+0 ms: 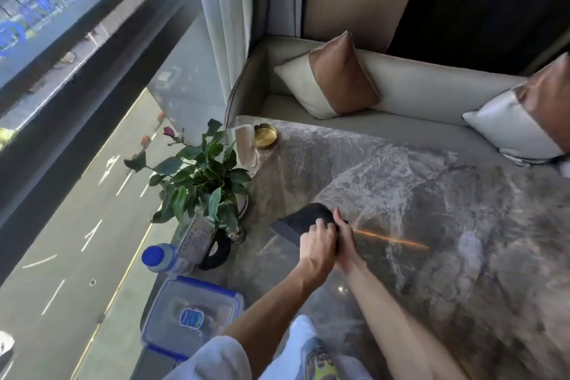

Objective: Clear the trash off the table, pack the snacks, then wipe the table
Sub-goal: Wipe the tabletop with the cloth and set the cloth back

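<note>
A dark cloth (303,220) lies partly folded on the grey marble table (431,225), near its left side. My left hand (319,244) grips the cloth's near edge with curled fingers. My right hand (344,236) sits right beside it, its fingers pinching the same cloth. A clear snack box with a blue-clipped lid (191,318) stands closed at the table's near left corner, with packets visible inside.
Along the left edge stand a potted plant (200,176), a water bottle with a blue cap (160,257), a black tape roll (217,251), a tall glass (245,145) and a gold dish (264,136). A sofa with cushions (339,77) runs behind the table.
</note>
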A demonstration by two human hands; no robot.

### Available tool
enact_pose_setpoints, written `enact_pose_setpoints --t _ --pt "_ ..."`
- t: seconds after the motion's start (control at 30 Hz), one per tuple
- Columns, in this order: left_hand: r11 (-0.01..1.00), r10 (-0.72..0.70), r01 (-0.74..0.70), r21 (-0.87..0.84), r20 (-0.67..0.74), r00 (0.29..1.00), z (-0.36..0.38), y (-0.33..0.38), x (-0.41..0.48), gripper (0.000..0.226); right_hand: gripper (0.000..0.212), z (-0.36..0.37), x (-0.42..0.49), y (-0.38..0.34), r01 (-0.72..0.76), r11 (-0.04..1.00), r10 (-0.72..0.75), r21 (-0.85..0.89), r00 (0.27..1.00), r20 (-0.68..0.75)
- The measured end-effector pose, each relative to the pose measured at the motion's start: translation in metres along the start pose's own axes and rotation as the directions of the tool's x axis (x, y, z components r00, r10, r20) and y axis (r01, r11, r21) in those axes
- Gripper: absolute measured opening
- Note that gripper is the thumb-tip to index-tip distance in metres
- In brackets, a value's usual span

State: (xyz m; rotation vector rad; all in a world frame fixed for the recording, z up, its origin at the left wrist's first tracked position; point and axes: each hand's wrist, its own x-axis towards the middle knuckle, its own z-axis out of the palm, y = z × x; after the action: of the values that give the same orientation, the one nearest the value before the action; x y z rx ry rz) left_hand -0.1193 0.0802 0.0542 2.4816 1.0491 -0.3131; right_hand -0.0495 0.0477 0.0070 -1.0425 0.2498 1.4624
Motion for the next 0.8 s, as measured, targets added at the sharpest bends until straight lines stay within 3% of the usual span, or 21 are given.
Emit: enact_pose_setpoints --t 0.2,0.37,0.47,0.6,0.8 --pt "0.982 0.179 -0.177 0.068 -0.022 0.984 0.022 0.068 -0.057 0.03 0.061 -0.067 -0.056 -0.012 0.08 0.986 -0.06 0.147 0.989 -0.136" --pt "0.953 0.268 -0.248 0.176 -0.1 0.958 0.054 0.15 -0.091 0.026 0.048 -0.133 -0.121 -0.037 0.12 0.975 -0.107 0.188 0.991 -0.075" --pt "0.955 0.261 -0.238 0.177 -0.116 0.958 0.079 0.202 -0.099 0.034 0.051 -0.183 -0.151 -0.058 0.186 0.952 -0.169 0.245 0.982 -0.087" --pt "0.945 0.295 -0.283 0.163 -0.06 0.953 0.117 0.286 -0.102 0.056 0.043 -0.258 -0.194 -0.091 0.175 0.953 -0.156 0.245 0.983 -0.097" --pt "0.874 0.456 -0.454 0.171 0.03 0.889 0.163 0.419 -0.101 0.058 0.018 -0.381 -0.264 -0.135 0.322 0.915 -0.277 0.242 0.939 -0.202"
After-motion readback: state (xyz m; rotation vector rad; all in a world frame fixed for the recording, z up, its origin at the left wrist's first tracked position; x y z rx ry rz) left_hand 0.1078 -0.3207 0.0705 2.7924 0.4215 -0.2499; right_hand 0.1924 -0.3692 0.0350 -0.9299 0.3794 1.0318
